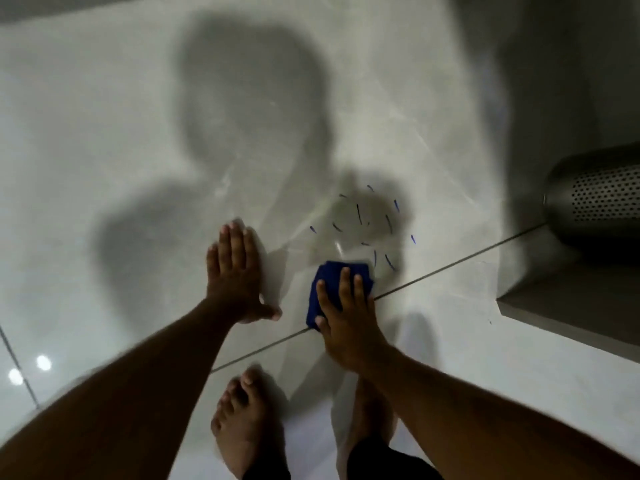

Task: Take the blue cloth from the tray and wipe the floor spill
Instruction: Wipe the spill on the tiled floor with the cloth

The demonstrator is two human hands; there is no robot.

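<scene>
A folded dark blue cloth (329, 282) lies flat on the pale tiled floor. My right hand (346, 320) presses down on it, fingers spread over its near half. Just beyond the cloth is the spill (363, 223), a wet patch ringed with short blue marks. My left hand (235, 271) rests flat on the floor to the left of the cloth, fingers together, holding nothing. No tray is in view.
A perforated metal cylinder (599, 199) stands at the right on a raised grey ledge (571, 306). A dark grout line (450, 265) runs diagonally under the cloth. My bare feet (242, 424) stand on the floor below my arms.
</scene>
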